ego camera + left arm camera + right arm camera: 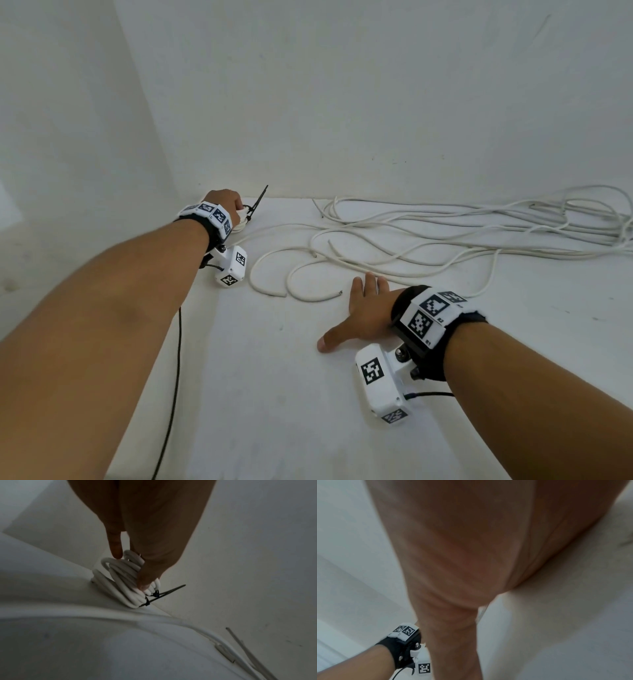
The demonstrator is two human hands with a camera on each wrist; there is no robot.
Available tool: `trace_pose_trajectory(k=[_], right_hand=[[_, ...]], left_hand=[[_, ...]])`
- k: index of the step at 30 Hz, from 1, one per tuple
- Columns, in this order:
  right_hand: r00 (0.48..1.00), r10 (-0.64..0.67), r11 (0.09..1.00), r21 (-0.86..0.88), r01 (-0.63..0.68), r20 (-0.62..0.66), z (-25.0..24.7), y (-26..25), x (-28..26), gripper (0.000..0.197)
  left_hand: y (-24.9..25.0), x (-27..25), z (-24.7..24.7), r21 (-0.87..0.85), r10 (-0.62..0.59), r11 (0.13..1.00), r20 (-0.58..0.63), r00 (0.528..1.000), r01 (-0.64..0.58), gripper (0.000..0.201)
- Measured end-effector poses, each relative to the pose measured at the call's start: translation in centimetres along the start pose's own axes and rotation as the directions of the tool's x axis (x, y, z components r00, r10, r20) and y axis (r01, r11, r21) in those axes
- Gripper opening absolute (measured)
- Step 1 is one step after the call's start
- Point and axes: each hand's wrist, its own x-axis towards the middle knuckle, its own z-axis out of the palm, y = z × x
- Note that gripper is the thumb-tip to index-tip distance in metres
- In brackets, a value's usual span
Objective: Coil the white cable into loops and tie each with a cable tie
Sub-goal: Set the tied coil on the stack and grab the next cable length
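A small coiled bundle of white cable [241, 220] [120, 584] lies in the far left corner of the white table [274, 377]. Black cable ties [257, 202] [164, 593] bind it, their tails sticking out. My left hand [227, 202] [130, 571] holds the bundle, thumb on the loops by the ties and a fingertip on top. My right hand [366, 308] [471, 547] is spread flat over the table nearer to me, holding nothing. Just beyond its fingertips runs the loose white cable [445, 233].
The long loose cable sprawls in tangled loops across the table's right half to the right edge. Two short curved cable pieces [270, 270] with cut ends lie between my hands. White walls [376, 102] close off the back and left. A black camera lead [178, 359] hangs under my left arm.
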Motion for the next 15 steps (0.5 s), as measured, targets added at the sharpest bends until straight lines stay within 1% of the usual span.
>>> trace_pose_trajectory(k=[2, 3, 4, 6, 8, 9, 11, 13, 15], right_hand=[[1.0, 0.001, 1.0, 0.003, -0.001, 0.002, 0.0, 0.0, 0.0, 0.139], [1.0, 0.001, 1.0, 0.004, -0.001, 0.002, -0.1, 0.0, -0.1, 0.139], [1.0, -0.001, 1.0, 0.004, 0.001, 0.001, -0.1, 0.0, -0.2, 0.139], [1.0, -0.004, 1.0, 0.0, 0.004, 0.0, -0.1, 0.0, -0.3, 0.139], [1.0, -0.008, 1.0, -0.002, 0.008, -0.005, -0.1, 0.0, -0.5, 0.138], [1.0, -0.009, 1.0, 0.004, 0.009, -0.008, -0.1, 0.0, -0.5, 0.138], [1.0, -0.009, 1.0, 0.018, 0.01, -0.017, 0.0, 0.0, -0.7, 0.138], [0.999, -0.01, 1.0, 0.021, 0.011, -0.031, 0.0, -0.2, -0.8, 0.137], [0.999, -0.011, 1.0, 0.022, 0.011, -0.042, 0.1, -0.3, -1.0, 0.136]], left_hand=[[0.1, 0.2, -0.5, 0.025, -0.007, 1.0, 0.008, 1.0, 0.007, 0.024], [0.0, -0.1, -0.8, 0.022, -0.022, 1.0, 0.008, 1.0, 0.022, 0.026], [-0.1, -0.2, -1.2, 0.034, -0.039, 0.999, 0.009, 0.999, 0.038, 0.025], [-0.5, -0.7, -1.5, -0.009, -0.052, 0.999, -0.032, 0.998, 0.052, 0.02], [-0.4, -1.3, -1.5, -0.044, -0.033, 0.999, -0.063, 0.997, 0.03, 0.016], [-0.2, -1.8, -1.5, -0.06, -0.041, 0.997, -0.044, 0.998, 0.038, 0.016], [0.0, -2.9, -1.3, -0.05, -0.066, 0.996, 0.041, 0.997, 0.068, 0.016], [0.2, -4.3, -1.2, -0.023, -0.073, 0.997, 0.153, 0.986, 0.078, 0.012], [0.1, -4.9, -0.8, 0.042, -0.098, 0.995, 0.217, 0.971, 0.091, 0.026]])
